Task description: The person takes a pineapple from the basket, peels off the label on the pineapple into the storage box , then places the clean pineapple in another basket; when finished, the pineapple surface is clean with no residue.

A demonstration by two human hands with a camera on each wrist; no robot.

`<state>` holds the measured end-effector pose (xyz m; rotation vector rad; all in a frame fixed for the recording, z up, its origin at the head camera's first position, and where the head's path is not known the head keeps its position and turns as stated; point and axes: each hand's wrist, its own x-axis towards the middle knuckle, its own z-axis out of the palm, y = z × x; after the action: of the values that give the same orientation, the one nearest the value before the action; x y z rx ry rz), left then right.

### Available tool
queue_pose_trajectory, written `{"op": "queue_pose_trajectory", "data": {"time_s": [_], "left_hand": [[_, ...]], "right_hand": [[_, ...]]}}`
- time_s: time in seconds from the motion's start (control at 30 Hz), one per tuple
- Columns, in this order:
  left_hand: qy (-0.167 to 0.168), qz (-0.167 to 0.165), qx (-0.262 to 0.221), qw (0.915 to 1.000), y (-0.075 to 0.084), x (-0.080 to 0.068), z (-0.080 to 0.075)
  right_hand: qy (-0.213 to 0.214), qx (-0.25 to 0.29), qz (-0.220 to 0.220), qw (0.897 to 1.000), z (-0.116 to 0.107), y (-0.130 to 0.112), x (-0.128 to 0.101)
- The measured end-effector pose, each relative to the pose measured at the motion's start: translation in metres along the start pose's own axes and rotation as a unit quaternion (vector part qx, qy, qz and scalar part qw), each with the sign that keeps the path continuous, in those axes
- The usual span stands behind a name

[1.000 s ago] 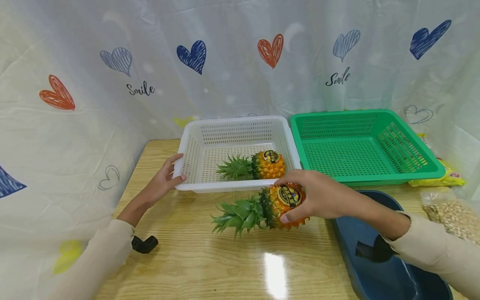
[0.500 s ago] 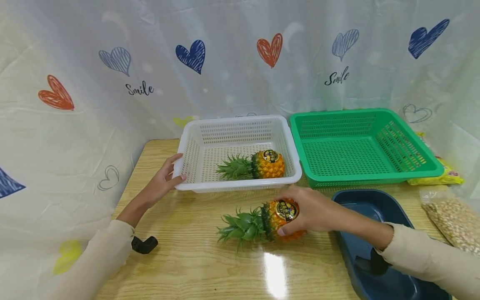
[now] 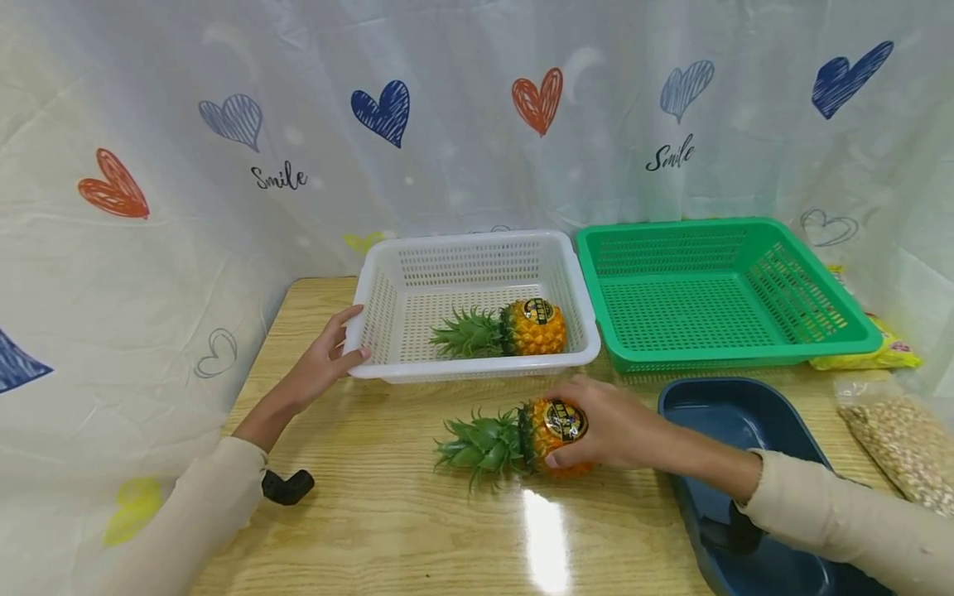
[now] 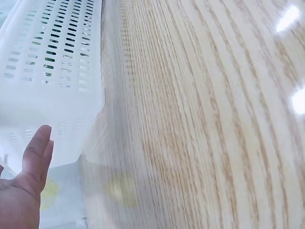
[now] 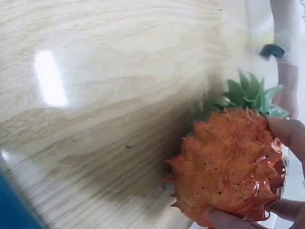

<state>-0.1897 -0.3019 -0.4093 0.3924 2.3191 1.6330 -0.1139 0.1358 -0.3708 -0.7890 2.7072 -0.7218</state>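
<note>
A pineapple [image 3: 547,430] was held on its side at the table [image 3: 373,513], just in front of the white basket [image 3: 387,368], its leafy crown pointing to the person's left. It was gripped by the right hand [image 3: 611,426], whose fingers [image 5: 286,131] were curled over the spiny body. From the right wrist view, the fruit seemed to touch or nearly touch the wood; which of the two could not be told. The round body could have rolled on the glossy surface if the grip were loosened carelessly, and the stiff spines gave the hand an uneven hold.

A second pineapple [image 3: 532,327] lay inside the white basket, whose left front corner was touched by the left hand [image 3: 324,364], its fingers [image 4: 38,148] straight against the wall. The light basket could have slid if pushed. A green basket [image 3: 734,348] stood beside it, and a dark blue tub [image 3: 715,397] sat under the right forearm, where a sleeve could have caught its rim.
</note>
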Motion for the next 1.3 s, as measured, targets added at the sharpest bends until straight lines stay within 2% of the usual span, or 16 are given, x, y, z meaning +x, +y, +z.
{"op": "queue_pose_trajectory", "data": {"time_s": [0.27, 0.5, 0.6, 0.73, 0.83, 0.93, 1.03, 1.3], "left_hand": [[-0.001, -0.007, 0.013, 0.9999, 0.004, 0.0, 0.0], [0.008, -0.005, 0.088, 0.996, 0.011, -0.007, -0.009], [0.036, 0.008, 0.095, 0.9948, 0.015, -0.013, -0.015], [0.08, 0.045, 0.089, 0.9918, 0.019, -0.025, -0.022], [0.093, 0.075, 0.098, 0.988, 0.02, -0.035, -0.025], [0.083, 0.092, 0.12, 0.9851, 0.019, -0.046, -0.025], [0.052, 0.101, 0.127, 0.9854, 0.018, -0.054, -0.022], [-0.006, 0.113, 0.094, 0.989, 0.025, -0.066, -0.004]], "right_hand": [[-0.006, 0.014, 0.019, 1.0, 0.0, 0.002, 0.0], [-0.013, 0.01, 0.015, 1.0, 0.001, 0.006, 0.001], [-0.017, 0.013, 0.015, 1.0, 0.002, 0.008, 0.001], [-0.02, 0.026, 0.017, 0.999, 0.001, 0.009, 0.001], [-0.023, 0.031, 0.013, 0.999, 0.001, 0.01, 0.001], [-0.026, 0.032, 0.011, 0.999, 0.0, 0.01, 0.002], [-0.027, 0.033, 0.014, 0.999, 0.0, 0.011, 0.001], [-0.031, 0.043, 0.012, 0.999, -0.001, 0.012, 0.001]]}}
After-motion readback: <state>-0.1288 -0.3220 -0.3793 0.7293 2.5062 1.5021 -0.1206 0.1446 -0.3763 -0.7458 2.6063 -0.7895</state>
